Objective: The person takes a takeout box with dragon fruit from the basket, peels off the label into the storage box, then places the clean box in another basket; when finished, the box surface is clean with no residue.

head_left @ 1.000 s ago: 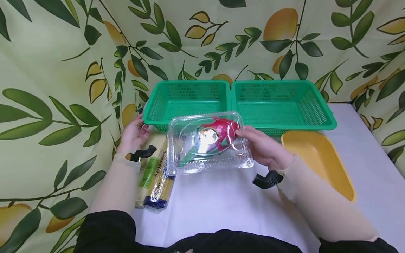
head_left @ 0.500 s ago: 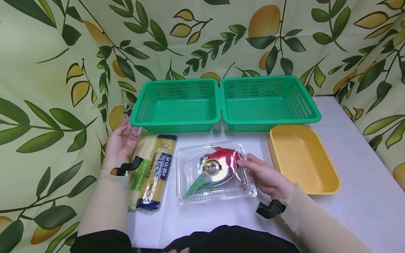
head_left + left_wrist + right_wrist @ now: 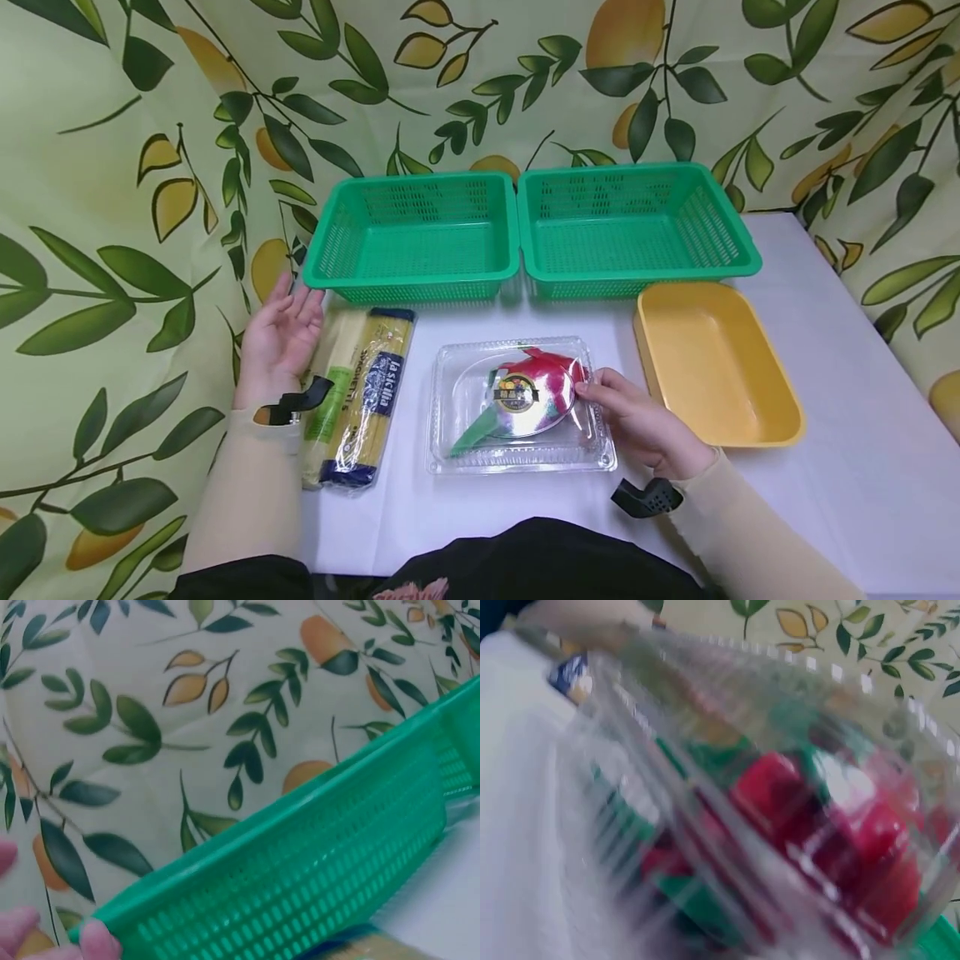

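Note:
A clear plastic clamshell box lies on the white table in front of the person. Through its lid show a red dragon fruit and a green pointed piece; a round label is on the lid. My right hand pinches the box's right edge, thumb on top. Close up in the right wrist view, the box is blurred. My left hand is palm up, fingers relaxed, beside the front left corner of the left green basket. In the left wrist view its fingertips overlap the basket's corner; contact is unclear.
Two packs of spaghetti, one pale and one blue-ended, lie side by side right of the left hand. A second green basket adjoins the first. A yellow tray stands at the right. Leaf-patterned cloth walls the table's back and sides.
The right hand has brought the box down from in front of the baskets to the table, then slightly right. The left hand has come away from its grip at the basket's corner and loosened.

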Demonstrator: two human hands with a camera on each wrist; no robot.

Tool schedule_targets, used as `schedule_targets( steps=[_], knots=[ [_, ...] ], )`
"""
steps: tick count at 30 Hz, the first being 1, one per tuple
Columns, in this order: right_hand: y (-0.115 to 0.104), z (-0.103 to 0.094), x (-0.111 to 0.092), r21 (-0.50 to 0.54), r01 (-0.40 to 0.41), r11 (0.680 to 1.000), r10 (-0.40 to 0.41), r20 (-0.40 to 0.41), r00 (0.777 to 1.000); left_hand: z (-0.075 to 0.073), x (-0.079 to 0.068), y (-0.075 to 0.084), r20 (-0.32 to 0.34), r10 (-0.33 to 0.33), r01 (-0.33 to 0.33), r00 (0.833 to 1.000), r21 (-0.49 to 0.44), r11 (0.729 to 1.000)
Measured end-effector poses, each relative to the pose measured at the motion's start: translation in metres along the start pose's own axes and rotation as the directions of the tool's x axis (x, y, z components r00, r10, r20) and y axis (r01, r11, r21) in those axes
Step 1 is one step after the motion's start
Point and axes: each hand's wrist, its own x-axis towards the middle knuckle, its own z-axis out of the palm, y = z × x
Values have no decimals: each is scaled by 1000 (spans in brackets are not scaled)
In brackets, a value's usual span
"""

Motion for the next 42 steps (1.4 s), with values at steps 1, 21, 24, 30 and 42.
schedule_targets(
  steps=[1, 21, 24, 30, 42],
  knots=[
    [0, -1, 0, -15, 0, 1000, 0, -5, 1000, 3, -2, -1, -21, -4, 5, 1000, 55, 998],
    [0, -14, -1, -161, 39, 986, -40, 0, 999, 15, -91, -133, 117, -115, -56, 986, 900, 432],
    [3, -15, -2, -147, 50, 988, -50, 1, 999, 14, -89, -144, 62, -144, 9, 988, 895, 445],
    [8, -13, -3, -31, 42, 999, -42, -7, 999, 18, -88, -153, 3, -196, 93, 981, 873, 478],
    [-1, -2, -5, -54, 51, 997, -60, -167, 984, 18, -88, -161, 26, -202, 97, 979, 812, 575]
  ],
)
